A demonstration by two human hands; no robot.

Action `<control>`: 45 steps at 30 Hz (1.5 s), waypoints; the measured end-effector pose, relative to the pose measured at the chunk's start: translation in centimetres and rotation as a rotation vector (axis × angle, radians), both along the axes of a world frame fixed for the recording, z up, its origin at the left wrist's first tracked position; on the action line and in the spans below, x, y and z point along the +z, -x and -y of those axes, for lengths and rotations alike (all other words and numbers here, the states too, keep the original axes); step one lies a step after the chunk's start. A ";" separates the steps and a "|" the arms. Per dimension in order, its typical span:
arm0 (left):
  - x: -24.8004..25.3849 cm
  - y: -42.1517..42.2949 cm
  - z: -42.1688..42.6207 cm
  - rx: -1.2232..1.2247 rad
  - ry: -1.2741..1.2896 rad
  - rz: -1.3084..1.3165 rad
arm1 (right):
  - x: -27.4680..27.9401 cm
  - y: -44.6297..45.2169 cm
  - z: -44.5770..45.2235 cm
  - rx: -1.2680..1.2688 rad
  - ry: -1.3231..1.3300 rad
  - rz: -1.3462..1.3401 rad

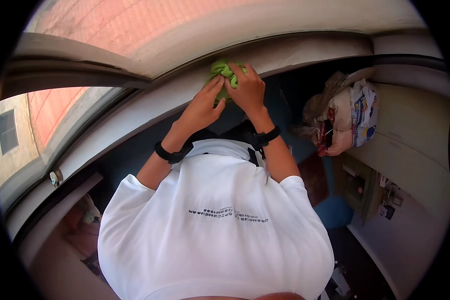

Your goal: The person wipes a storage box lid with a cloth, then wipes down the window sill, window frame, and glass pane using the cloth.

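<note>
A bunched bright green cloth lies on the white window sill, at the top middle of the view. My left hand touches the cloth's near left side, its fingers close together and pointing at the folds. From the right, my right hand has its fingers bent over the cloth and grips it. Part of the cloth hangs below the fingers, between both hands. Each wrist wears a black band.
A window frame runs along the upper left, with a reddish roof outside. Plastic bags stand at the right beside a pale cabinet. A small latch sits on the frame at the left.
</note>
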State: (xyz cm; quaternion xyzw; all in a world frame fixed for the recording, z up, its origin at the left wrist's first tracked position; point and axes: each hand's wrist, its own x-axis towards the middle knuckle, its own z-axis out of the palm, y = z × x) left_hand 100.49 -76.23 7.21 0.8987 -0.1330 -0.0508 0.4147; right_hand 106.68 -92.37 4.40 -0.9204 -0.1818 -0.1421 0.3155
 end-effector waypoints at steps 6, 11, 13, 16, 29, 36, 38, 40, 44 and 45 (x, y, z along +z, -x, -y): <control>-2.4 -7.4 11.7 -0.059 0.064 0.129 | -1.4 -6.6 11.4 -0.109 0.027 0.045; -4.4 -14.8 21.7 -0.193 0.110 0.223 | -1.7 -11.3 22.1 -0.229 0.035 0.011; -5.7 -17.5 26.2 -0.235 0.114 0.322 | -2.0 -13.5 26.2 -0.341 0.112 0.003; -7.2 -21.3 32.1 -0.244 0.101 0.407 | -2.4 -16.1 30.6 -0.462 0.133 -0.013; -3.3 -10.0 18.3 0.064 -0.138 0.291 | 0.3 -9.4 19.6 0.057 0.048 -0.133; -1.3 -6.0 15.2 0.188 -0.264 0.149 | 0.9 -8.9 15.8 0.249 0.069 -0.101; -1.6 -6.5 16.5 0.209 -0.270 0.181 | 0.9 -9.2 16.8 0.285 0.049 -0.069; -1.9 -7.8 18.4 0.211 -0.267 0.190 | 0.3 -10.4 18.6 0.276 0.023 -0.030; -2.8 -11.6 23.9 0.202 -0.248 0.183 | -0.1 -14.0 24.2 0.226 0.031 -0.021; -3.3 -12.7 25.3 0.210 -0.254 0.179 | -0.2 -14.9 25.6 0.235 0.026 -0.023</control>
